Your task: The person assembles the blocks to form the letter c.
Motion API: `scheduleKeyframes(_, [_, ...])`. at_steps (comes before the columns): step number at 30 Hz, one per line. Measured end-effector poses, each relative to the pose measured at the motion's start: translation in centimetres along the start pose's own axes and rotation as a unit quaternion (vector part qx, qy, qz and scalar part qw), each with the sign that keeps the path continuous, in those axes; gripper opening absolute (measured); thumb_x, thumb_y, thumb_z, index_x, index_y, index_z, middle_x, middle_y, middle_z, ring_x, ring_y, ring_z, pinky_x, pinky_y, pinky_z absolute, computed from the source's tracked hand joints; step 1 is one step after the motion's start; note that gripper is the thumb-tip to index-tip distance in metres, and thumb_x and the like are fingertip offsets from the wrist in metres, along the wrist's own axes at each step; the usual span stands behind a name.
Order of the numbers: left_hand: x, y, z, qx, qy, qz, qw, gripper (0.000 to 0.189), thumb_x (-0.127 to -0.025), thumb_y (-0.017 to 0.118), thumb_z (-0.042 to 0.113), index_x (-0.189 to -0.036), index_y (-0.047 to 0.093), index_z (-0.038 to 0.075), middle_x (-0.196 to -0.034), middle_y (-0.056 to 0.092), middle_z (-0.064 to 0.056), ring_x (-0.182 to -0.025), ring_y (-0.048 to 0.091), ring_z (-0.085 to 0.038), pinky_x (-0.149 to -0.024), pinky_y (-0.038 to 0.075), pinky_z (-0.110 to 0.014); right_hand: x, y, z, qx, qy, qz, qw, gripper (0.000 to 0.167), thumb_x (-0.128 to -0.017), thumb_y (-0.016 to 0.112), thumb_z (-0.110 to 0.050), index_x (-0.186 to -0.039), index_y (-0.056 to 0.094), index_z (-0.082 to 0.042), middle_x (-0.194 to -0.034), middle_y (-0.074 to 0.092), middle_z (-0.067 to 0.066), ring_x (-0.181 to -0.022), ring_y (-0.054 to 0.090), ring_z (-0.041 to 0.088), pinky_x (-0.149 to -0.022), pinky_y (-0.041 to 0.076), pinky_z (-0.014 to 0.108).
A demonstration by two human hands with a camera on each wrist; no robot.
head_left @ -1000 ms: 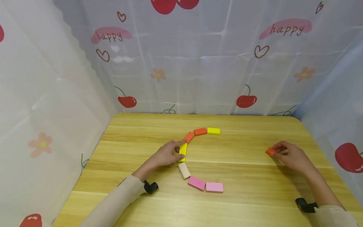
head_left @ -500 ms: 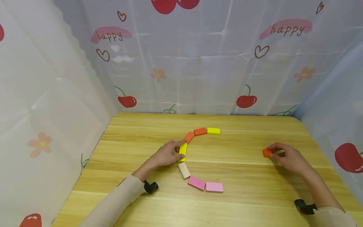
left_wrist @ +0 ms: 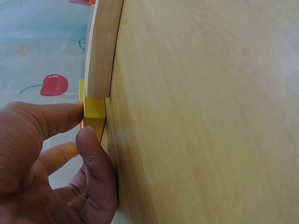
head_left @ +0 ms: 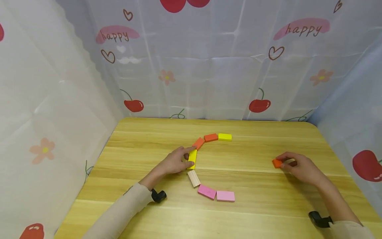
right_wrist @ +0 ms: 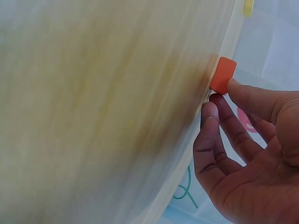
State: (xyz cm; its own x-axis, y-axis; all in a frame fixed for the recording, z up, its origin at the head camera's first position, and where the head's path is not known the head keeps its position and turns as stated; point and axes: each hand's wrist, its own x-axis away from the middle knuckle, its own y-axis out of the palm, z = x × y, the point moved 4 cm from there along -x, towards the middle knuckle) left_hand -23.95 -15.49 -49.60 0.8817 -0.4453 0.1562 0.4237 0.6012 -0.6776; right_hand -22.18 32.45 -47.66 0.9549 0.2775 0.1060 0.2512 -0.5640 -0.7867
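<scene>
My left hand (head_left: 174, 162) rests at a yellow domino block (head_left: 192, 159), thumb near its close end and index finger near its far end. The left wrist view shows the thumb against the yellow block, with the plain wood block (left_wrist: 103, 51) in front of it. At the right of the table, my right hand (head_left: 301, 167) pinches an orange domino block (head_left: 277, 163) between thumb and fingers. In the right wrist view this orange block (right_wrist: 224, 75) is close to the tabletop; whether it touches is hard to tell.
Flat blocks form a curve open to the right: an orange-red one (head_left: 199, 143), another orange-red one (head_left: 211, 137) and a yellow one (head_left: 224, 137) at the far end, a deep pink one (head_left: 207, 192) and a light pink one (head_left: 225, 196) at the near end. A printed curtain (head_left: 223, 76) surrounds the table (head_left: 256, 212).
My right hand has moved a little to the left with the orange block, whose angle has turned slightly. The left hand and the curved row have stayed put.
</scene>
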Motion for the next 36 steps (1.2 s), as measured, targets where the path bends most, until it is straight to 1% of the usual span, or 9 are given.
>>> scheduleKeyframes(4, [0.0, 0.1, -0.1, 0.001, -0.001, -0.001, 1.0000, 0.068, -0.105, 0.072, 0.026, -0.167, 0.044, 0.022, -0.113, 0.054, -0.011, -0.049, 0.047, -0.011, -0.050, 0.051, -0.027, 0.1, 0.3, -0.5, 0.003, -0.019, -0.002, 0.9998, 0.027, -0.103, 0.071, -0.008, -0.130, 0.073, -0.003, -0.132, 0.069, 0.028, -0.097, 0.072, 0.022, -0.073, 0.056, 0.023])
scheduleKeyframes(8, [0.0, 0.2, -0.3, 0.003, -0.004, -0.005, 1.0000, 0.069, -0.105, 0.072, 0.027, -0.167, 0.043, 0.024, -0.114, 0.053, -0.011, -0.049, 0.047, -0.010, -0.050, 0.051, -0.026, 0.1, 0.6, -1.0, 0.014, -0.049, 0.007, 0.9987, 0.024, -0.100, 0.075, -0.008, -0.124, 0.076, -0.008, -0.123, 0.074, 0.019, -0.095, 0.068, 0.009, -0.077, 0.058, 0.022])
scheduleKeyframes(11, [0.0, 0.2, -0.4, 0.006, -0.005, -0.006, 1.0000, 0.070, -0.105, 0.072, 0.026, -0.168, 0.042, 0.025, -0.115, 0.053, -0.010, -0.049, 0.047, -0.010, -0.049, 0.051, -0.026, 0.1, 0.9, -1.3, 0.013, -0.064, 0.005, 0.9979, 0.022, -0.100, 0.075, -0.007, -0.121, 0.076, -0.010, -0.119, 0.075, 0.014, -0.094, 0.066, 0.004, -0.078, 0.058, 0.023])
scheduleKeyframes(14, [0.0, 0.2, -0.4, 0.006, -0.005, -0.006, 0.9999, 0.070, -0.105, 0.072, 0.026, -0.168, 0.042, 0.025, -0.114, 0.053, -0.010, -0.049, 0.047, -0.011, -0.049, 0.050, -0.026, 0.1, 1.1, -1.6, 0.008, -0.071, -0.003, 0.9975, 0.020, -0.100, 0.074, -0.007, -0.120, 0.076, -0.011, -0.119, 0.075, 0.012, -0.094, 0.067, 0.005, -0.078, 0.058, 0.023])
scheduleKeyframes(19, [0.1, 0.1, -0.3, 0.008, -0.002, -0.002, 1.0000, 0.068, -0.105, 0.072, 0.026, -0.167, 0.044, 0.023, -0.114, 0.053, -0.011, -0.049, 0.047, -0.011, -0.049, 0.051, -0.026, 0.3, 1.4, -2.0, 0.004, -0.066, -0.012, 0.9977, 0.020, -0.101, 0.075, -0.009, -0.120, 0.077, -0.014, -0.119, 0.075, 0.010, -0.095, 0.068, 0.007, -0.078, 0.058, 0.023])
scheduleKeyframes(28, [0.1, 0.0, 0.0, 0.012, -0.001, 0.002, 0.9999, 0.068, -0.104, 0.072, 0.025, -0.166, 0.045, 0.022, -0.113, 0.053, -0.012, -0.049, 0.046, -0.011, -0.050, 0.051, -0.027, 0.4, 1.8, -2.8, 0.001, -0.061, -0.025, 0.9978, 0.023, -0.100, 0.075, -0.008, -0.121, 0.076, -0.017, -0.122, 0.075, 0.011, -0.095, 0.069, 0.007, -0.079, 0.058, 0.023])
scheduleKeyframes(36, [0.1, -0.1, 0.1, 0.012, 0.003, 0.001, 0.9999, 0.068, -0.104, 0.072, 0.025, -0.166, 0.045, 0.021, -0.113, 0.053, -0.012, -0.047, 0.046, -0.010, -0.050, 0.049, -0.026, 0.7, 2.4, -3.6, -0.005, -0.081, -0.029, 0.9963, 0.023, -0.098, 0.076, -0.006, -0.118, 0.076, -0.017, -0.117, 0.075, 0.006, -0.097, 0.067, 0.006, -0.080, 0.059, 0.023])
